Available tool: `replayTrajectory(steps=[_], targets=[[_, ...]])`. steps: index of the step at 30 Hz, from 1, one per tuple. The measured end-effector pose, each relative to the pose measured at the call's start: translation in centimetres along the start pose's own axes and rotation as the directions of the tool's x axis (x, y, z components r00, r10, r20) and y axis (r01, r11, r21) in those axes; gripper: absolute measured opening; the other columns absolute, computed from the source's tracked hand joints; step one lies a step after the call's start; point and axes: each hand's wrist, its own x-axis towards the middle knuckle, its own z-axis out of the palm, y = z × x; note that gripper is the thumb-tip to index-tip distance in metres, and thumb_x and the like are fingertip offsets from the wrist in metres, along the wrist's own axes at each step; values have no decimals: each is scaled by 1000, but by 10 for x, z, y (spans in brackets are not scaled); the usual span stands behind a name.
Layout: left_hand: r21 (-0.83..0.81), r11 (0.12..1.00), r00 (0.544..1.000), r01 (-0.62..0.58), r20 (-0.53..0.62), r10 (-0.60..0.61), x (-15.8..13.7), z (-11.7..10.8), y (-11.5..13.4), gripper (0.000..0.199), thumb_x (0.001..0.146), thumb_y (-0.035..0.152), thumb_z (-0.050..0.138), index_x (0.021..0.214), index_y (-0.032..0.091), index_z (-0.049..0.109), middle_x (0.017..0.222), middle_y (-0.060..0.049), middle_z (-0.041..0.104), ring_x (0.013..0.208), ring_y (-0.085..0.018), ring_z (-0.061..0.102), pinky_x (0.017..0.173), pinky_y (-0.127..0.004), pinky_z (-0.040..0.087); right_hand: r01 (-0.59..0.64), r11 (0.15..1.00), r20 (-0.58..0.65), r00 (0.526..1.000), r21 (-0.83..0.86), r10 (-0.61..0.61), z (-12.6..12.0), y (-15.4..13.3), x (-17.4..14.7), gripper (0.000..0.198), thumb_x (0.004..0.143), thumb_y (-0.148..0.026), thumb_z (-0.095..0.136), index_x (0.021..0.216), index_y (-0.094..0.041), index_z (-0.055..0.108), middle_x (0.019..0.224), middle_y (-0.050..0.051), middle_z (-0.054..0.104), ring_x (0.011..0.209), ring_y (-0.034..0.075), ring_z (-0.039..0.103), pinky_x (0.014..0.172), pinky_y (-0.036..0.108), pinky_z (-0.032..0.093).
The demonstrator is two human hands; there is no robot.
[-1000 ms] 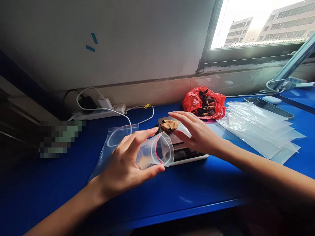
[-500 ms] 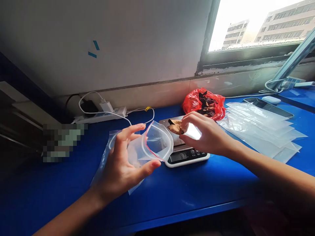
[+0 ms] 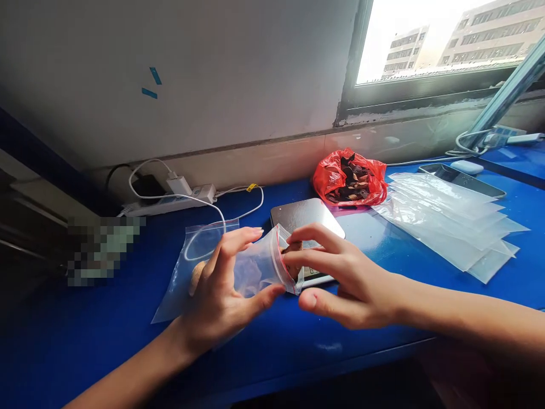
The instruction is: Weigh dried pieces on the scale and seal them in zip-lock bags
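My left hand (image 3: pixel 232 287) is closed around a clear zip bag (image 3: pixel 255 267) with a red seal line, its mouth facing right. In that mouth is a brown curved piece of dried peel (image 3: pixel 293 258), partly hidden by fingers. My right hand (image 3: pixel 344 270) has its index and middle fingertips at the bag mouth against the peel. The right thumb stands apart below, so this hand is open. Behind both hands, a kitchen scale (image 3: pixel 313 218) shows a bare metal plate; its display is mostly covered.
A red plastic bag (image 3: pixel 327 184) of dark dried pieces stands behind the scale. To its right lie several clear bags (image 3: pixel 451 221) and a phone (image 3: pixel 464 179). Another clear bag (image 3: pixel 179 295) with a tan piece (image 3: pixel 196 278) lies at left, near a power strip (image 3: pixel 170 204) and white cable.
My right hand has moved left and down from above the scale, bringing the dried peel into the bag mouth. Its thumb has come away from the peel. The left hand keeps holding the bag.
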Motion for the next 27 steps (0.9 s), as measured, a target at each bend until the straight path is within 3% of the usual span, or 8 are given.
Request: replayTrajectory(steps=[6,11,15,18,22,25,27], targets=[[-7,999,999,-32,-30,31,0,0,3,63,80,42,73,132,29,39,127,-8,54,116,-28,57,92,-44,55,-76,993,-57,995,89,81,1,-1,3,16,90,-13,56,104,-15,64,90,5,57,80,11,59,74,22,53],[-44,999,999,10,-38,-12,0,1,3,61,80,41,73,131,29,41,127,-8,53,119,-29,55,95,-46,53,-166,961,-133,971,221,198,10,5,4,7,91,-18,60,93,-14,64,90,3,55,76,8,61,71,20,53],[-33,999,1000,20,-4,-20,-3,5,3,62,81,43,72,132,28,41,128,-10,54,119,-30,56,95,-45,53,-158,944,-176,961,291,215,13,4,6,4,87,-15,63,90,-15,60,89,1,54,76,8,59,71,19,53],[-19,999,1000,-26,-4,26,-3,5,3,63,81,43,72,133,28,40,128,-11,54,119,-30,55,95,-44,52,-148,961,-56,985,235,165,7,0,7,10,93,-22,57,87,-15,61,86,1,56,75,8,56,71,19,50],[51,994,995,-98,-14,99,-1,1,5,58,82,41,71,131,27,42,127,-10,55,119,-28,55,96,-42,50,-144,972,205,973,188,105,-3,-10,6,27,100,-28,42,91,-15,63,105,7,56,95,13,57,92,26,47],[72,996,998,-51,43,48,0,-5,7,53,86,52,63,129,28,45,128,-10,54,119,-29,55,94,-42,49,-129,986,214,971,104,104,-3,-13,4,15,93,-27,56,98,-15,65,119,10,50,111,17,53,99,28,44],[22,998,991,53,124,-56,2,-9,8,54,90,62,49,132,29,44,132,-10,54,115,-30,57,91,-43,50,-120,990,174,979,71,106,-3,-12,3,11,92,-18,56,95,-15,65,123,11,47,119,17,49,98,25,45]])
